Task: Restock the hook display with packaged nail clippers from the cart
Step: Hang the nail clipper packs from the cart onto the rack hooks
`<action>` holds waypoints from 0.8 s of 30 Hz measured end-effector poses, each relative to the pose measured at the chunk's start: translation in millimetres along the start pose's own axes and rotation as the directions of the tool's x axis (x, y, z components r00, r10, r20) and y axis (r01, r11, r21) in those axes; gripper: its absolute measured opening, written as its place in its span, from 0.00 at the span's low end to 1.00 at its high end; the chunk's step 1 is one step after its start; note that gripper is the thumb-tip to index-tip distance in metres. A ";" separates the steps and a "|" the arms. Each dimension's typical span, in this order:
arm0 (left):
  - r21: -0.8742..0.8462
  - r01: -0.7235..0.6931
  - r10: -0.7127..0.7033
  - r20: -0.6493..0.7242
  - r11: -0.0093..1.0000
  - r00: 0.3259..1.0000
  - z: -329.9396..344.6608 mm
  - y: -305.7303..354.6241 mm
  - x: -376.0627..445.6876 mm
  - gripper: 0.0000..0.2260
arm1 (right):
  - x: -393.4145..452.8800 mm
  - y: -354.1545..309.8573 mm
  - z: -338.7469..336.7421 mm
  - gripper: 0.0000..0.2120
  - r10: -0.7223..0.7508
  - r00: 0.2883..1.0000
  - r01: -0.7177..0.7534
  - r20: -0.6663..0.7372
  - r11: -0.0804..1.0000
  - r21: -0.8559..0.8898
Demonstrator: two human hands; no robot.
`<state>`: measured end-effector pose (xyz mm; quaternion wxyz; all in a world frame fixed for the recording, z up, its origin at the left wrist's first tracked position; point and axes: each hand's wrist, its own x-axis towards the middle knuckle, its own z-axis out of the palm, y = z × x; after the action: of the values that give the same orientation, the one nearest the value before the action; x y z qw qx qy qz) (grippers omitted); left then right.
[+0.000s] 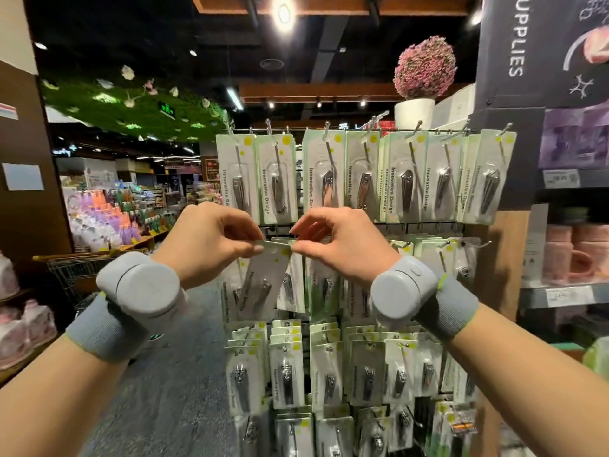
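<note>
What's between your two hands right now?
Head view: the top edge of one nail clipper pack, pinched by left hand and right hand, hanging tilted.

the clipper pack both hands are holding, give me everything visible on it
The held pack is a pale card with a clear blister over a metal nail clipper and dark vertical print, too blurred to read. It hangs tilted, lower end swung left, before the display's second row. The left hand and right hand pinch its top edge.

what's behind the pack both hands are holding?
Both hands, left and right, pinch the pack by its top. Behind it hang more clipper packs; their hooks are covered.
</note>
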<state>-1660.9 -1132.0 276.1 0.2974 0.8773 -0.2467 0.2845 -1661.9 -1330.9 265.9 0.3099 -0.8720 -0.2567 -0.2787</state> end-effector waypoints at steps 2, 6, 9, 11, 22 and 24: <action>-0.054 0.016 -0.016 0.002 0.998 1.000 1.4 1.5 1.0 0.06 | 4.4 0.6 1.9 0.08 0.002 0.999 0.000 0.047 0.999 -0.037; 0.002 0.025 -0.025 0.024 1.000 0.999 8.2 4.8 3.1 0.05 | 6.4 3.5 3.1 0.07 0.004 0.998 0.006 0.068 0.990 -0.143; 0.105 0.002 -0.005 0.029 0.994 1.000 11.1 6.1 5.6 0.03 | 6.7 4.8 7.5 0.06 0.001 0.997 0.015 0.076 0.979 -0.202; 0.145 -0.004 -0.001 0.031 0.989 1.000 11.3 4.8 7.0 0.03 | 7.9 6.4 12.3 0.05 0.002 0.998 0.014 0.068 0.973 -0.229; -0.107 0.046 -0.041 0.050 0.993 0.998 9.2 -4.2 11.6 0.03 | 8.9 3.3 4.5 0.06 0.043 0.999 -0.040 0.020 0.992 -0.119; -0.100 0.052 -0.047 0.048 0.994 0.998 9.5 -4.6 13.0 0.02 | 9.6 3.1 4.8 0.07 0.046 0.999 -0.043 0.012 0.989 -0.141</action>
<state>-1645.5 -1138.5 276.5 0.3426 0.8733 -0.2458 0.2441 -1651.6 -1327.0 267.7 0.2518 -0.8993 -0.2192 -0.2825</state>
